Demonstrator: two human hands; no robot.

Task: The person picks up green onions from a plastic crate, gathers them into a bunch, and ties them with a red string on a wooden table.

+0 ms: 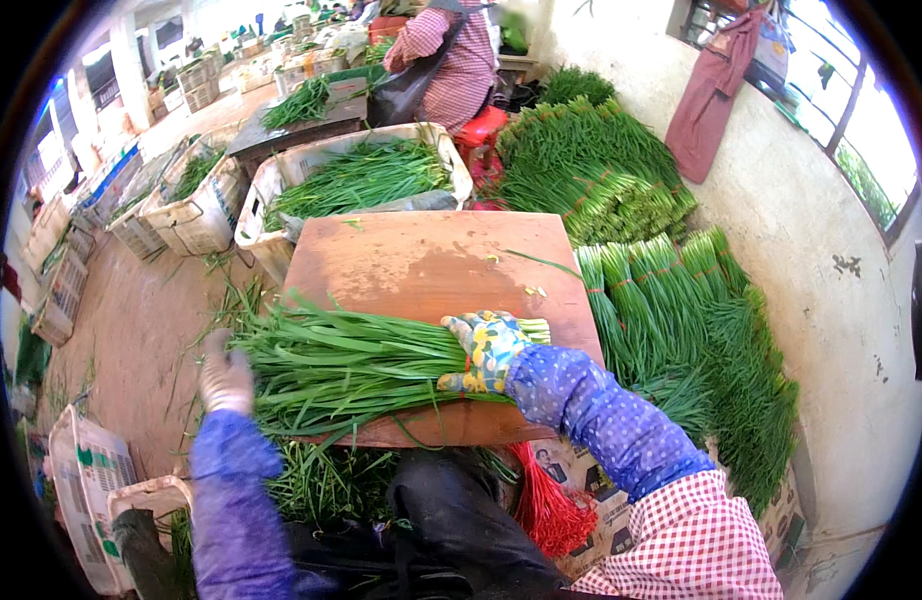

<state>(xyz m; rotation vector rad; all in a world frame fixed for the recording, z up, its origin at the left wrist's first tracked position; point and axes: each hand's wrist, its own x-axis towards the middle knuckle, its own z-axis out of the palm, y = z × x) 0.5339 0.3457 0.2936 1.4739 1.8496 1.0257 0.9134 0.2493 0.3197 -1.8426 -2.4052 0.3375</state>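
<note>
A bundle of green garlic chives (351,352) lies across the wooden table (431,250), its pale cut ends to the right and its loose leaves to the left. My right hand (486,350), in a flowered glove, is closed round the bundle near the cut ends. A red tie shows at the bundle beside this hand. My left hand (226,378), in a pale glove, is beside the leaf tips past the table's left edge. It is smeared by motion, so its fingers cannot be made out.
Red ties (551,505) hang at the table's near edge. Stacked chive bundles (671,290) line the wall at right. A white crate (356,150) of loose chives stands beyond the table. Another person (446,60) sits behind it. More crates (196,205) stand at left.
</note>
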